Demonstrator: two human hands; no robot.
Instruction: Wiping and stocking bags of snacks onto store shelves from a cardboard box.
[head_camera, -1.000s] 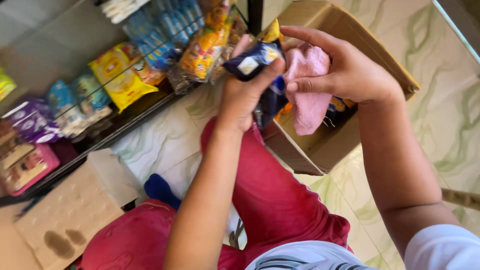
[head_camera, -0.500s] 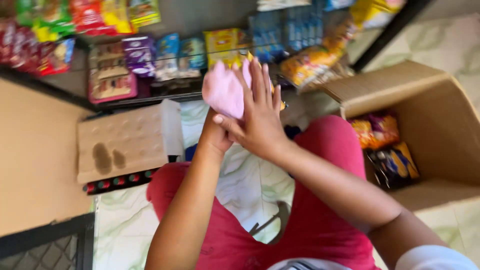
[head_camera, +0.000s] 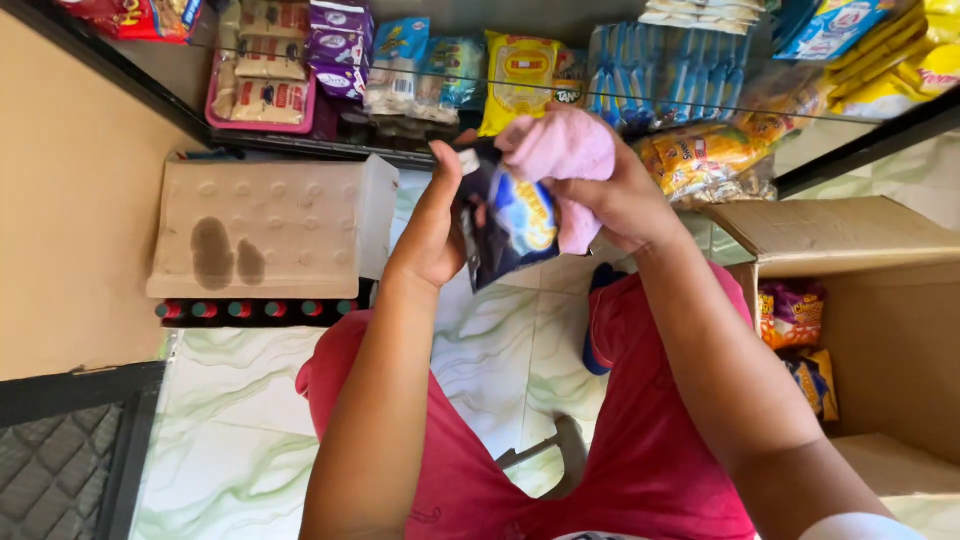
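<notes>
My left hand (head_camera: 432, 225) grips a dark blue snack packet (head_camera: 505, 222) with a yellow and white picture, held up in front of me. My right hand (head_camera: 622, 196) holds a pink cloth (head_camera: 562, 150) pressed against the packet's right side and top. Both hands meet above my knees in red trousers (head_camera: 650, 420), in front of a low shelf of snack packets.
A glass-fronted shelf (head_camera: 500, 85) holds yellow, purple and blue snack packets. An open cardboard box (head_camera: 880, 300) with several snack packets stands at the right. A stained cardboard tray (head_camera: 270, 230) lies on top of red-capped bottles at the left. The floor is marbled tile.
The view swung left from the box to the shelf. The pink cloth, raised alone half a second ago, now rests against the dark packet in my left hand.
</notes>
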